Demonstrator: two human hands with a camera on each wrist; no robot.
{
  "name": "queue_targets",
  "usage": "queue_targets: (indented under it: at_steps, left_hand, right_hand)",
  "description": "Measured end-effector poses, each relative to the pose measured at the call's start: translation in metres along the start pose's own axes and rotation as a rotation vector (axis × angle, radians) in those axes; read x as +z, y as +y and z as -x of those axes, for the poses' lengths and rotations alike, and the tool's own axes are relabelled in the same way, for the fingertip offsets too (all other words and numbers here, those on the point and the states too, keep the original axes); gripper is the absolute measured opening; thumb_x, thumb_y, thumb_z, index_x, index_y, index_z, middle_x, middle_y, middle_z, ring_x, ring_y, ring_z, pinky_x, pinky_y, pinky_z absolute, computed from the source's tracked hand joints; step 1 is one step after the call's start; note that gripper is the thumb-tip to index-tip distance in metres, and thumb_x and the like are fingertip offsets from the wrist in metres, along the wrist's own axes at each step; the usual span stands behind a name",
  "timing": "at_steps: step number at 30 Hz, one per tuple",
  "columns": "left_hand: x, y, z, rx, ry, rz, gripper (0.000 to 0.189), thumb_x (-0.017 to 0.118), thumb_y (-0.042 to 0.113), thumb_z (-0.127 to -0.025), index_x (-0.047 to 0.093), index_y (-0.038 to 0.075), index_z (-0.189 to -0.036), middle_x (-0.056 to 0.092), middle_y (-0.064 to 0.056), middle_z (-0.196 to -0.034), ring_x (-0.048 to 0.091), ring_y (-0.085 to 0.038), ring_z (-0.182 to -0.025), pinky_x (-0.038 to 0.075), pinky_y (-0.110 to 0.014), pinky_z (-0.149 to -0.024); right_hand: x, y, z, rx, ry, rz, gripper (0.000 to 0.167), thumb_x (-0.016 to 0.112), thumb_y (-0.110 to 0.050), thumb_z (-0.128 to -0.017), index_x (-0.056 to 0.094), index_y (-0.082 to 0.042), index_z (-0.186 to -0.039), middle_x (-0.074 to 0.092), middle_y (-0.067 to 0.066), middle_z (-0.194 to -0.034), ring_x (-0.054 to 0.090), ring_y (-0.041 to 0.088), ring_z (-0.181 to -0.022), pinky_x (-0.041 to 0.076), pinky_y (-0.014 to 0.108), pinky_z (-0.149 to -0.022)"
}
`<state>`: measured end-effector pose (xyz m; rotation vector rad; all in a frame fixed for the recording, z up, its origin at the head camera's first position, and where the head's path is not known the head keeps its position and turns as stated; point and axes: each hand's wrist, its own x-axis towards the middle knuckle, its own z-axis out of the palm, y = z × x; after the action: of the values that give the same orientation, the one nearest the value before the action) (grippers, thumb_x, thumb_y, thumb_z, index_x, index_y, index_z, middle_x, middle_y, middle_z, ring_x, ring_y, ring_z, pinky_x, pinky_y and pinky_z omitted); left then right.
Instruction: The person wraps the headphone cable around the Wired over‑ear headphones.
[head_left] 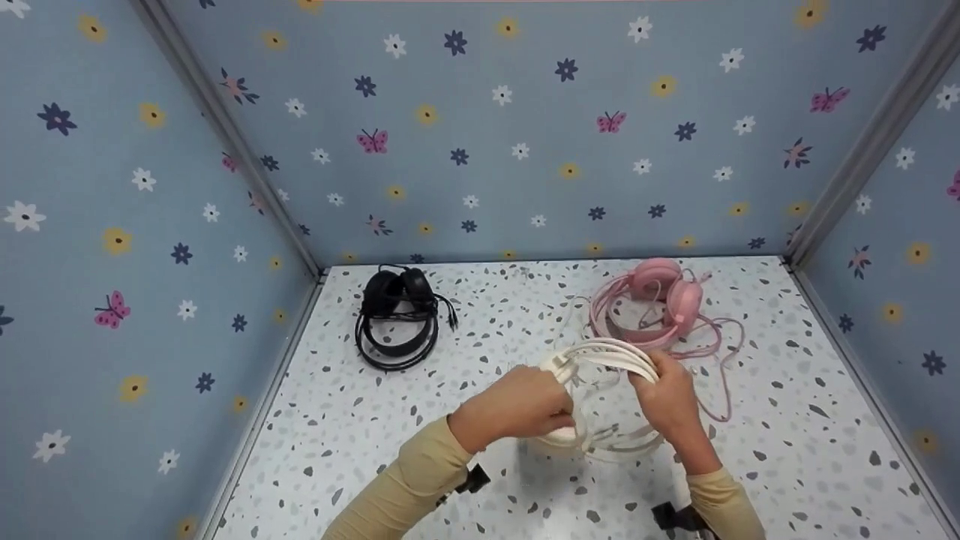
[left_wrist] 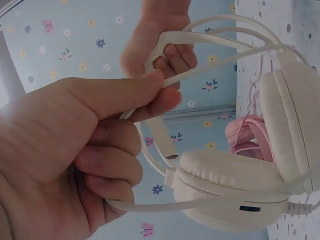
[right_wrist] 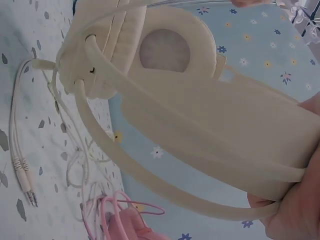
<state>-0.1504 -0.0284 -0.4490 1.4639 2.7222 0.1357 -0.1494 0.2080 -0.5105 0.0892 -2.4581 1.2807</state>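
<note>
A pair of white over-ear headphones (head_left: 611,351) is held up above the speckled table. My right hand (head_left: 670,399) grips it by the headband (right_wrist: 215,125), fingers curled round the band. In the left wrist view the padded ear cups (left_wrist: 227,187) hang away from both hands. My left hand (head_left: 517,405) holds the white cable (left_wrist: 165,205): thumb and index finger pinch one stretch, and another runs out from under the curled lower fingers. Two cable plugs (right_wrist: 27,187) dangle near the tabletop in the right wrist view.
Black headphones (head_left: 397,349) with a coiled cable lie at the back left of the table (head_left: 495,300). Pink headphones (head_left: 682,304) lie at the back right, their cable (head_left: 726,382) trailing forward. Flower-patterned panels (head_left: 480,180) wall the back and both sides.
</note>
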Motion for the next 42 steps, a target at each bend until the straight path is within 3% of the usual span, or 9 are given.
queue_targets:
  at_steps: [10, 13, 19, 24, 28, 32, 36, 39, 42]
  left_hand:
    - [0.001, -0.018, 0.002, -0.068, 0.016, -0.045, 0.014, 0.079, 0.033, -0.082, 0.075, 0.021, -0.075, 0.061, 0.008, -0.065, 0.048, -0.009, -0.055, 0.040, -0.025, -0.050]
    - [-0.009, -0.027, 0.000, -0.005, 0.061, -0.046, 0.013, 0.079, 0.032, -0.081, 0.075, 0.020, -0.079, 0.063, 0.008, -0.067, 0.048, -0.007, -0.054, 0.040, -0.022, -0.050]
    - [-0.039, -0.048, -0.007, 0.072, 0.261, -0.090, 0.009, 0.076, 0.028, -0.084, 0.074, 0.020, -0.082, 0.067, 0.008, -0.073, 0.058, -0.007, -0.060, 0.047, -0.023, -0.056]
    - [-0.040, -0.052, -0.010, 0.099, 0.226, -0.058, 0.011, 0.072, 0.033, -0.088, 0.077, 0.022, -0.087, 0.070, 0.010, -0.078, 0.061, -0.007, -0.064, 0.049, -0.027, -0.058]
    - [-0.029, -0.056, -0.003, -0.007, 0.183, 0.051, 0.014, 0.070, 0.032, -0.090, 0.076, 0.020, -0.090, 0.069, 0.008, -0.080, 0.059, -0.008, -0.064, 0.048, -0.028, -0.058]
    - [-0.009, -0.069, 0.013, -0.128, 0.175, 0.213, 0.017, 0.063, 0.029, -0.096, 0.075, 0.018, -0.098, 0.068, 0.007, -0.082, 0.054, -0.003, -0.061, 0.046, -0.025, -0.058]
    - [0.004, -0.080, 0.027, -0.198, 0.257, 0.375, 0.019, 0.059, 0.030, -0.098, 0.074, 0.018, -0.103, 0.060, 0.006, -0.066, 0.042, -0.005, -0.050, 0.039, -0.026, -0.053]
    - [0.007, -0.084, 0.035, -0.208, 0.285, 0.533, 0.018, 0.060, 0.033, -0.097, 0.074, 0.021, -0.099, 0.047, 0.007, -0.057, 0.032, -0.008, -0.046, 0.034, -0.027, -0.051]
    - [0.007, -0.077, 0.040, -0.140, 0.262, 0.704, 0.019, 0.060, 0.034, -0.097, 0.073, 0.020, -0.095, 0.042, 0.008, -0.057, 0.031, -0.008, -0.047, 0.033, -0.026, -0.052]
  right_hand:
    - [-0.020, -0.017, -0.011, -0.047, -0.066, 0.140, 0.007, 0.064, -0.005, -0.081, 0.061, -0.009, -0.085, 0.048, 0.000, -0.061, 0.044, 0.020, -0.056, 0.037, 0.037, -0.054]
    - [-0.026, -0.024, -0.018, -0.038, -0.114, 0.177, 0.007, 0.063, -0.007, -0.082, 0.058, -0.011, -0.083, 0.048, 0.001, -0.064, 0.045, 0.022, -0.059, 0.036, 0.037, -0.056]
    - [-0.027, -0.029, -0.023, -0.103, -0.335, 0.204, 0.019, 0.065, -0.008, -0.082, 0.050, -0.015, -0.073, 0.043, -0.003, -0.062, 0.042, 0.016, -0.058, 0.036, 0.034, -0.056]
    - [-0.028, -0.021, -0.018, -0.068, -0.403, 0.104, 0.018, 0.066, -0.006, -0.083, 0.055, -0.014, -0.073, 0.044, -0.003, -0.062, 0.043, 0.014, -0.054, 0.037, 0.033, -0.055]
    - [-0.038, -0.010, -0.017, 0.027, -0.357, 0.037, 0.003, 0.065, -0.011, -0.090, 0.067, -0.008, -0.089, 0.056, 0.001, -0.070, 0.050, 0.016, -0.062, 0.041, 0.036, -0.061]
    - [-0.057, -0.001, -0.018, 0.146, -0.288, -0.137, 0.018, 0.060, -0.006, -0.093, 0.066, 0.004, -0.107, 0.060, 0.002, -0.077, 0.051, 0.009, -0.067, 0.043, 0.030, -0.064]
    - [-0.070, 0.001, -0.017, 0.165, -0.273, -0.238, 0.013, 0.059, -0.005, -0.094, 0.062, 0.008, -0.097, 0.047, -0.002, -0.068, 0.040, 0.007, -0.057, 0.037, 0.025, -0.054]
    - [-0.072, 0.000, -0.016, 0.135, -0.241, -0.175, 0.012, 0.064, -0.006, -0.092, 0.060, 0.004, -0.087, 0.042, -0.002, -0.064, 0.037, 0.010, -0.053, 0.035, 0.027, -0.050]
    - [-0.070, 0.001, -0.016, 0.156, -0.209, -0.144, 0.011, 0.065, -0.006, -0.091, 0.061, 0.004, -0.088, 0.046, 0.001, -0.067, 0.040, 0.013, -0.058, 0.037, 0.028, -0.054]
